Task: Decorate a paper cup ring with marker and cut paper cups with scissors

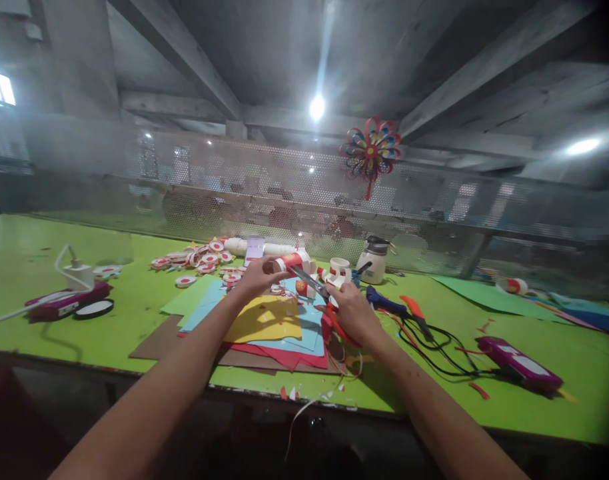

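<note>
My left hand (257, 277) holds a red and white paper cup (290, 261) on its side above the table. My right hand (354, 315) grips red-handled scissors (312, 283), whose blades point up-left and meet the cup's rim. Under both hands lies a stack of coloured paper sheets (264, 323) in yellow, blue, red and brown. Red paper strips (342, 363) trail below my right hand near the table's front edge.
On the green table (134, 307): several red-white paper discs (199, 260), a white cup (339, 268), a white bottle (374, 261), a blue and orange glue gun (394, 307) with black cables, purple devices (519, 363) (67, 301), a charger (77, 272). A mesh screen with a paper pinwheel (370, 150) stands behind.
</note>
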`<action>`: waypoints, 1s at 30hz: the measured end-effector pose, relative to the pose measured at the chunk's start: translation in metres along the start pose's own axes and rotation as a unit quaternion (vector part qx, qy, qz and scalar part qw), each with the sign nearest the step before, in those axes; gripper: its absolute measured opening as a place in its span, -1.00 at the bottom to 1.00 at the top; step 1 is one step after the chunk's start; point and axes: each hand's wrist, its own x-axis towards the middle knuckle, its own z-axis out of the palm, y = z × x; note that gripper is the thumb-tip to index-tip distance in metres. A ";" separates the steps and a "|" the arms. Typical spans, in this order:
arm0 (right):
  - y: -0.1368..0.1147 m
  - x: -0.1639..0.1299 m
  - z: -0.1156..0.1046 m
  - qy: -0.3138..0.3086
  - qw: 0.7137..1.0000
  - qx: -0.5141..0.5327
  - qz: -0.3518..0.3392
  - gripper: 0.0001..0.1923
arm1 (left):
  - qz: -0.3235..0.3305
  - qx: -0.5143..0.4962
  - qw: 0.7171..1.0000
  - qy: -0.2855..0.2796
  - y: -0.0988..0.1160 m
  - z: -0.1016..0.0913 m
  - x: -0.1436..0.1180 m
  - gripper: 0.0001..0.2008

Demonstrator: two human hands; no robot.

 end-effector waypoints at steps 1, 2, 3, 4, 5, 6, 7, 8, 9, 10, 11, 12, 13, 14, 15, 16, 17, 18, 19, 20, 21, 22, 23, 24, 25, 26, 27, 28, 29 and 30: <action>0.000 0.000 0.000 -0.002 1.000 -0.005 0.004 -0.60 | 0.001 0.011 1.000 0.000 0.000 0.000 0.000 -0.50; 0.000 0.000 0.001 -0.005 1.000 -0.009 0.008 -0.62 | 0.002 0.020 1.000 0.000 -0.001 0.000 0.000 -0.50; 0.001 0.000 0.002 -0.007 1.000 -0.013 0.011 -0.63 | 0.003 0.030 1.000 0.001 -0.002 -0.001 0.000 -0.50; 0.001 0.000 0.003 -0.010 1.000 -0.016 0.012 -0.63 | 0.004 0.039 0.999 0.003 -0.003 -0.001 0.001 -0.50; 0.001 0.000 0.003 -0.012 1.000 -0.019 0.013 -0.64 | 0.006 0.047 0.999 0.005 -0.003 -0.001 0.001 -0.51; 0.001 0.000 0.004 -0.015 1.000 -0.021 0.013 -0.64 | 0.007 0.056 0.998 0.007 -0.004 -0.001 0.001 -0.51; 0.002 0.000 0.005 -0.018 1.000 -0.022 0.013 -0.64 | 0.009 0.064 0.998 0.008 -0.005 -0.001 0.001 -0.51; 0.002 0.000 0.006 -0.020 0.999 -0.023 0.013 -0.64 | 0.010 0.071 0.997 0.009 -0.005 0.000 0.001 -0.51; 0.002 0.000 0.006 -0.023 0.999 -0.023 0.013 -0.63 | 0.012 0.076 0.997 0.011 -0.005 0.000 0.001 -0.50; 0.001 0.000 0.007 -0.026 0.999 -0.023 0.014 -0.63 | 0.014 0.080 0.997 0.013 -0.006 0.001 0.001 -0.50; 0.001 0.000 0.007 -0.028 0.999 -0.022 0.015 -0.62 | 0.017 0.083 0.996 0.015 -0.006 0.001 0.001 -0.49; 0.001 0.000 0.007 -0.030 0.999 -0.020 0.016 -0.61 | 0.019 0.085 0.996 0.018 -0.007 0.002 0.001 -0.48; 0.001 -0.001 0.007 -0.032 0.999 -0.019 0.017 -0.60 | 0.022 0.086 0.996 0.021 -0.007 0.003 0.001 -0.48; 0.001 -0.001 0.007 -0.034 0.999 -0.017 0.018 -0.60 | 0.024 0.088 0.996 0.023 -0.008 0.003 0.001 -0.47; 0.001 -0.001 0.007 -0.035 0.999 -0.015 0.020 -0.59 | 0.026 0.089 0.995 0.025 -0.008 0.004 0.001 -0.46; 0.001 -0.001 0.007 -0.038 0.999 -0.012 0.021 -0.59 | 0.028 0.090 0.995 0.026 -0.008 0.004 0.001 -0.46; 0.001 -0.001 0.007 -0.040 0.999 -0.009 0.022 -0.59 | 0.030 0.091 0.995 0.025 -0.008 0.004 0.001 -0.47; 0.001 -0.001 0.007 -0.043 0.999 -0.005 0.024 -0.59 | 0.031 0.092 0.995 0.024 -0.009 0.005 0.001 -0.47; 0.000 -0.001 0.006 -0.045 0.999 -0.001 0.026 -0.59 | 0.032 0.093 0.995 0.022 -0.009 0.005 0.001 -0.48; 0.000 0.000 0.006 -0.048 0.998 0.004 0.027 -0.59 | 0.032 0.094 0.995 0.020 -0.010 0.005 0.001 -0.50; 0.000 0.000 0.006 -0.052 0.998 0.009 0.028 -0.59 | 0.032 0.096 0.995 0.019 -0.011 0.005 0.002 -0.50; 0.000 0.000 0.006 -0.055 0.998 0.013 0.029 -0.59 | 0.031 0.098 0.995 0.019 -0.012 0.005 0.002 -0.51; 0.000 0.000 0.006 -0.059 0.998 0.018 0.029 -0.59 | 0.030 0.100 0.994 0.019 -0.013 0.005 0.003 -0.52; 0.000 0.001 0.005 -0.063 0.997 0.024 0.028 -0.60 | 0.030 0.101 0.994 0.020 -0.015 0.006 0.003 -0.53; 0.000 0.001 0.005 -0.067 0.997 0.029 0.028 -0.61 | 0.029 0.103 0.994 0.021 -0.017 0.006 0.004 -0.56; 0.000 0.001 0.005 -0.072 0.996 0.035 0.027 -0.63 | 0.028 0.105 0.994 0.022 -0.019 0.006 0.004 -0.60; 0.000 0.002 0.005 -0.076 0.996 0.042 0.026 -0.65 | 0.027 0.107 0.994 0.023 -0.021 0.007 0.004 -0.64; 0.000 0.002 0.005 -0.080 0.995 0.048 0.026 -0.67 | 0.025 0.110 0.993 0.024 -0.023 0.007 0.004 -0.68; -0.001 0.002 0.005 -0.083 0.995 0.054 0.026 -0.69 | 0.023 0.112 0.993 0.024 -0.024 0.008 0.004 -0.70; -0.001 0.002 0.006 -0.086 0.994 0.060 0.027 -0.69 | 0.021 0.113 0.993 0.024 -0.025 0.008 0.004 -0.71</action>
